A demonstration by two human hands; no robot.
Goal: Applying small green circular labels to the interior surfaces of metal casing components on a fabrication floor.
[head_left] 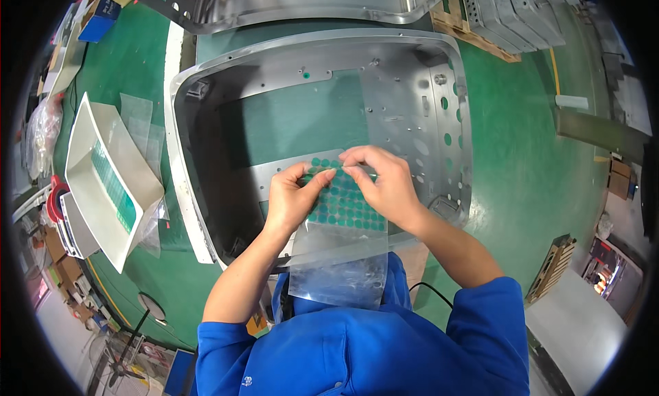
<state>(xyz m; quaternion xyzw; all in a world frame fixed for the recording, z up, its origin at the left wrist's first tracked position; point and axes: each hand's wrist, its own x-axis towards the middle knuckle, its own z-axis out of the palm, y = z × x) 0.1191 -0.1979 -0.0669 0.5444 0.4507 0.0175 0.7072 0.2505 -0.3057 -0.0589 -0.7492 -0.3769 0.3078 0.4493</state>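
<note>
Between hands (288,202) (388,184), dotted sheet (343,208), lengthwise toward torso (329,351)

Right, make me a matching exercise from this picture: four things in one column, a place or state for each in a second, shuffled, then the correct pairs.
Things
1. sheet of green dots
2. large metal shell
3. off-white tray
4. wooden pallet

Places and states
A. at the left, with a green sheet in it
B. at the upper right, by stacked grey metal parts
C. held by the left hand, the right hand at its upper part
D. grey, with round holes along its right side

Pairs: 1-C, 2-D, 3-A, 4-B
</note>
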